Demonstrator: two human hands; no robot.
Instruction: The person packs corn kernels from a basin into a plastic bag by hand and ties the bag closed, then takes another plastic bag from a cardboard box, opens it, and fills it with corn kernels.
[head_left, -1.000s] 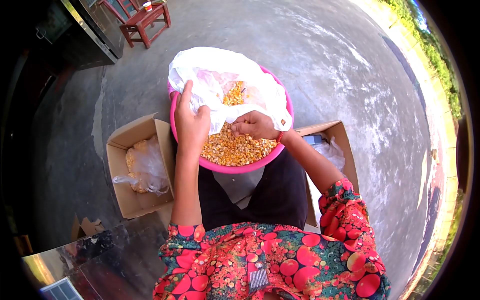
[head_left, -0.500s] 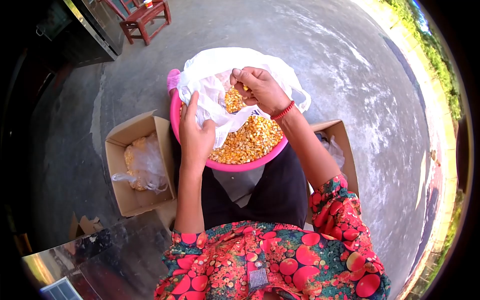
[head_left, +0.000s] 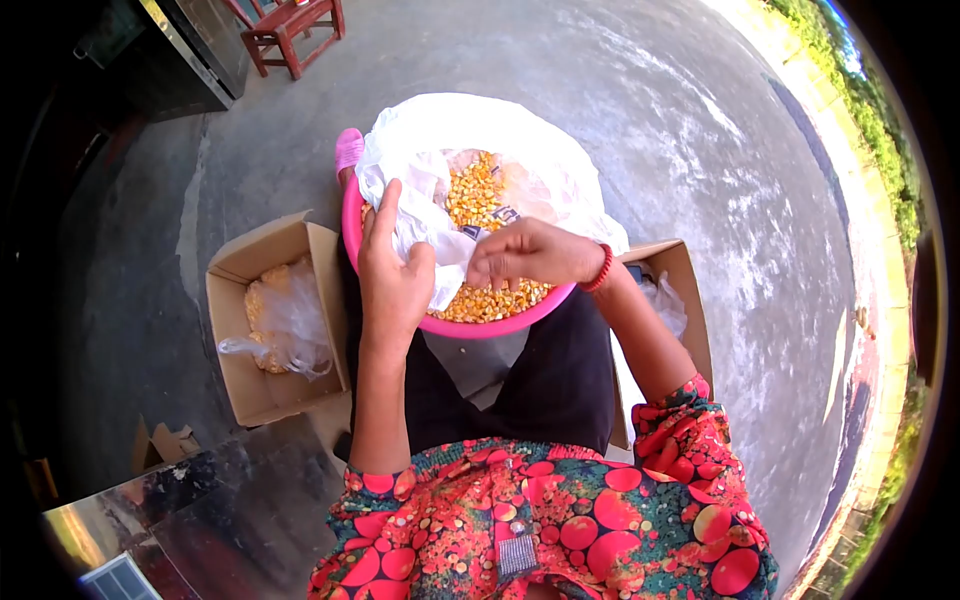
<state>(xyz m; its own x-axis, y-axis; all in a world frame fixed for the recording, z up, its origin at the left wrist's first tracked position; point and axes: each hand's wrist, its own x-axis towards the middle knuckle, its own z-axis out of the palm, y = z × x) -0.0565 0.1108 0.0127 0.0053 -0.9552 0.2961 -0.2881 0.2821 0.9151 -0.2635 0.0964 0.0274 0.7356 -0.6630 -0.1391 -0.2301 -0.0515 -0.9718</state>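
Note:
A pink tub (head_left: 485, 329) stands in front of my knees with loose yellow corn kernels (head_left: 490, 306) in it. A white plastic bag (head_left: 490, 115) lies over its far part, mouth open, with more corn kernels (head_left: 474, 198) inside. My left hand (head_left: 396, 275) grips the bag's near left edge, its thumb apart from the fingers. Over the tub's near kernels, just below the bag's rim, is my right hand (head_left: 535, 252). Its fingers are curled together and point down; whatever they hold is hidden.
To the left sits a cardboard box (head_left: 235, 360) containing a clear plastic bag (head_left: 300, 325) and yellow bits. Another cardboard box (head_left: 690, 300) is on the right, partly behind my forearm. A red wooden chair (head_left: 290, 40) stands on the concrete floor (head_left: 480, 50) at the upper left.
My right hand has come down from above the bag's opening to the kernels in the near part of the tub. The bag's opening shows more kernels now. My left hand stays on the bag.

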